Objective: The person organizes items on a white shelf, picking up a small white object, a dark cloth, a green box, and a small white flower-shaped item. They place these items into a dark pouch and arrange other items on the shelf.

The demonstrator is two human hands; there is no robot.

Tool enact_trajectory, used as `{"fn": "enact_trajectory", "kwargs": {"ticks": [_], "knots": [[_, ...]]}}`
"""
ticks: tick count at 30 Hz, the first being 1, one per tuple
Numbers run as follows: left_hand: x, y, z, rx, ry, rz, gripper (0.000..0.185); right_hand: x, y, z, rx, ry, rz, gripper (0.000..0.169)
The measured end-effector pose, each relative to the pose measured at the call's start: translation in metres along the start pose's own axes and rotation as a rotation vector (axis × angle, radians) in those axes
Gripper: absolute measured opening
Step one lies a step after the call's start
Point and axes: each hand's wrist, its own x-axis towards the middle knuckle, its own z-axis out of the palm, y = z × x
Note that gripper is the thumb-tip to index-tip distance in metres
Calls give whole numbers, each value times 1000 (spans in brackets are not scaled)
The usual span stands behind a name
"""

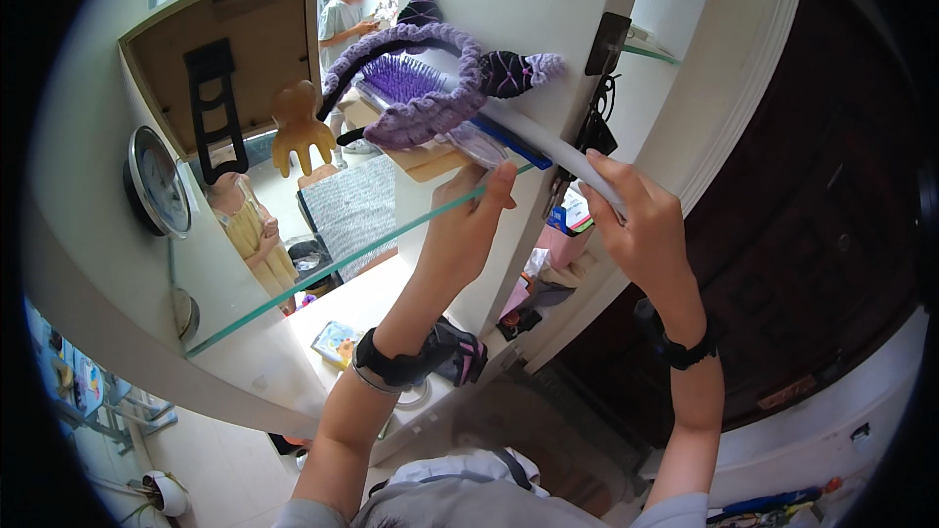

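Observation:
My right hand (645, 227) grips the long white handle (579, 154) of what looks like a purple-bristled hairbrush (402, 79). My left hand (469, 220) is at the front edge of a glass shelf (367, 242), its thumb by the end of a clear plastic piece (480, 143). Whether it holds that piece I cannot tell. Over the brush lies a lilac ruffled headband (433, 121) with dark, pointed ornaments. A blue strip-like object (513, 141) lies beside the white handle. Left of these stands an amber hair claw clip (301, 128).
A framed panel with a black stand (214, 110) and a round clock (158, 180) stand at the left. Keys (601, 110) hang on the dividing wall. A lower white shelf holds a small printed packet (337, 343). Two people are visible beyond. A dark door (792, 220) is at the right.

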Motion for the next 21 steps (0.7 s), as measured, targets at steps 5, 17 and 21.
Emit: {"fn": "enact_trajectory", "kwargs": {"ticks": [5, 17, 21], "knots": [[1, -4, -1, 54, -29, 40, 53, 4, -1, -4, 15, 15, 34, 29], [-52, -23, -6, 178, -187, -189, 23, -39, 13, -15, 137, 257, 10, 44], [-102, -57, 2, 114, -311, -303, 28, -120, 1, 16, 333, 152, 299, 26]]}}
